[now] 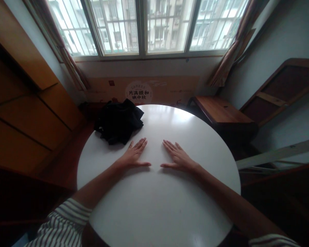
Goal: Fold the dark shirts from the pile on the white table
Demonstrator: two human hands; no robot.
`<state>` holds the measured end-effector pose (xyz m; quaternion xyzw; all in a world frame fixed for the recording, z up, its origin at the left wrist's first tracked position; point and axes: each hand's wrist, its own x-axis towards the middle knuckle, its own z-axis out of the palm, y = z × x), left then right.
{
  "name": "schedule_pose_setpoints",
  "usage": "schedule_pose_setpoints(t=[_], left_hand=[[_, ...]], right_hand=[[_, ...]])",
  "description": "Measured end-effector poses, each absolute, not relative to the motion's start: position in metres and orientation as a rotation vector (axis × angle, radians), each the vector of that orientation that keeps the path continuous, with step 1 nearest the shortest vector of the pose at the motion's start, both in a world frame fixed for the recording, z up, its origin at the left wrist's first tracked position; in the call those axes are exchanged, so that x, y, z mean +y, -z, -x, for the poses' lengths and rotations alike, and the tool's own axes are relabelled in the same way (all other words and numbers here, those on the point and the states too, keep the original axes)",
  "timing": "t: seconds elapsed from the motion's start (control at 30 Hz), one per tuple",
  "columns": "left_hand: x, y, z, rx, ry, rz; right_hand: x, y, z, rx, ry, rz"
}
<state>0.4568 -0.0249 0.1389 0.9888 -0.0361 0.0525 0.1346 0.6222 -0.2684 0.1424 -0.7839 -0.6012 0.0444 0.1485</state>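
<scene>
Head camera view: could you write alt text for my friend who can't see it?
A person's left hand and right hand rest spread on a round white table, apart from each other. A rumpled black bundle lies just beyond the left hand. Behind stands a barred window.

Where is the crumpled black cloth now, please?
In the head view, the black cloth lies on the round white table, left of centre, just beyond the left hand.

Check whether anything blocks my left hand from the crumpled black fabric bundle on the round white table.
Nothing visible does; only a narrow strip of white tabletop shows between your left hand and the black bundle.
</scene>
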Motion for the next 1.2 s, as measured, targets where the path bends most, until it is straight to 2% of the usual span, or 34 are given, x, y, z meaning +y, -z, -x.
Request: schedule_pose_setpoints(t=[0.4, 1.2], left_hand=[[-0.0277, -0.139, -0.4584, -0.08, 0.01, -2.966], [-0.0273, -0.1416, -0.458, -0.09, -0.061, -2.921]], right_hand=[[-0.2675, -0.1406, -0.6213, -1.778, -0.089, 2.355], [-0.2663, -0.1346, -0.6252, -1.735, -0.06, 2.249]])
